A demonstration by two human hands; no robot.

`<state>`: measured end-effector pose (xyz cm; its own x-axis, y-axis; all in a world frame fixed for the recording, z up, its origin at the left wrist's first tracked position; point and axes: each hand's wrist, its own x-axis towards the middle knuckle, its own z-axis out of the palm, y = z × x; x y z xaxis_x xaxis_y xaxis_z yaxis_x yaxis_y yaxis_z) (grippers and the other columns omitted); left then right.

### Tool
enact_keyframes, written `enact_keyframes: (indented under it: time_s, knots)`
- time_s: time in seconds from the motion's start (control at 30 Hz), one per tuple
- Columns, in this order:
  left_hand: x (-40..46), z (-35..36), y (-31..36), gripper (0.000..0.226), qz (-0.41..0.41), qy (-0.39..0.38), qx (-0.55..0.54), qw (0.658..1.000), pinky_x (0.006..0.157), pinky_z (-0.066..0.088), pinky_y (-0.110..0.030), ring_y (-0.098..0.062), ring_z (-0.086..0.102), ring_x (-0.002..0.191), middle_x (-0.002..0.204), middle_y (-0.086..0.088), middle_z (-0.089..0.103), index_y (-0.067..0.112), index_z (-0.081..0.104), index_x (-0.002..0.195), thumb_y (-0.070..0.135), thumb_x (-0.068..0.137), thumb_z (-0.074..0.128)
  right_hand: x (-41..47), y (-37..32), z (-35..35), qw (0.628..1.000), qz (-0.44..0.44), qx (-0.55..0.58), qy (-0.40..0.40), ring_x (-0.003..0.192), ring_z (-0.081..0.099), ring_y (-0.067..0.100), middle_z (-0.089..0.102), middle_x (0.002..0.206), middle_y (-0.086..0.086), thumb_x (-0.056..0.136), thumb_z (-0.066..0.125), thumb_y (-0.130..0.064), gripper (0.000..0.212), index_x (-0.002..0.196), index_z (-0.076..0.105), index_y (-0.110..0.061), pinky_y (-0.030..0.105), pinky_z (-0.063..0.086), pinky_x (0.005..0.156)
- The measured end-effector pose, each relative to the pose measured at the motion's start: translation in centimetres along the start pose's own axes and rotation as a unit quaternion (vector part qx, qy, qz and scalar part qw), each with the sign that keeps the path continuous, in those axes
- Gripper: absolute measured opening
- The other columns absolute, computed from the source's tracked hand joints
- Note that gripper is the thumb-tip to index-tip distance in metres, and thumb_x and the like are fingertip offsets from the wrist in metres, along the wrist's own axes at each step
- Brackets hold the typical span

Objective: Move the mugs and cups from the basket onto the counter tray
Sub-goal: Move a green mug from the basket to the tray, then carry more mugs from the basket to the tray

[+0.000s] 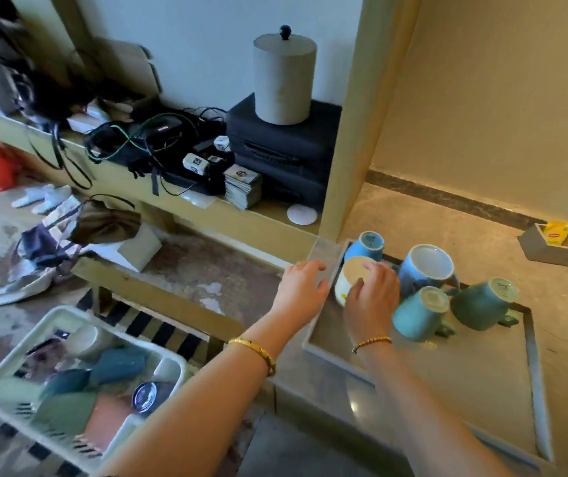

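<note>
A person stands at a stone counter, both bare arms reaching forward to a grey tray [535, 390] that lies on it. The right hand [372, 290] curls its fingers around a white cup [348, 280] at the tray's far left corner; the cup is upside down, its tan base facing up, its long axis nearly upright and leaning slightly. The left hand [301, 287] lies with relaxed, spread fingers on the tray's left rim, gripping nothing.

Five upturned pieces sit on the tray, counting the white cup. A light blue mug [365, 244] stands just behind the white cup. A larger light blue mug [425, 270] stands to its right. In front of that are a teal mug [420, 313] and a dark green mug [482, 302], side by side, both tilted with their bases up and handles toward the near edge.

Lower left, on the floor, a pale plastic basket [7, 383] holds several more mugs in green, teal and white; blur prevents an exact count.

At the counter's far right a small grey box [547, 249] holds two tea packets, one yellow, one green.
</note>
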<state>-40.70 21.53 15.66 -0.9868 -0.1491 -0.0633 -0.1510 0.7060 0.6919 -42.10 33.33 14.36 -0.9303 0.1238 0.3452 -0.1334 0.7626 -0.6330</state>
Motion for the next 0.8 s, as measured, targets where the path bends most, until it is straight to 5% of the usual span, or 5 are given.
enact_keyframes:
  time_s: [0.43, 0.8]
  knots:
    - [-9.0, -14.3, -21.0, 0.036, -0.158, 0.059, -0.037, 0.985, 0.097, 0.042, -0.032, -0.020, 0.050, 0.116, 0.132, -0.005, 0.050, 0.017, 0.049, 0.129, 0.024, 0.094, 0.046, -13.2, -16.9, 13.4, 0.974, -0.150, 0.031, -0.166, 0.112, 0.048, 0.035, 0.054, 0.116, 0.020, 0.086, 0.047, 0.005, 0.029, 0.113, 0.055, 0.003, 0.039, 0.034, 0.097]
    - [-17.0, -19.2, -34.7, 0.041, -0.341, 0.105, -0.081, 0.931, 0.101, 0.039, -0.036, -0.029, 0.046, 0.124, 0.135, -0.012, 0.047, 0.013, 0.043, 0.134, 0.019, 0.093, 0.046, -20.8, -26.4, 22.4, 0.883, -0.304, 0.011, -0.356, 0.118, 0.046, 0.029, 0.053, 0.123, 0.016, 0.088, 0.049, -0.001, 0.031, 0.119, 0.053, 0.000, 0.036, 0.036, 0.104]
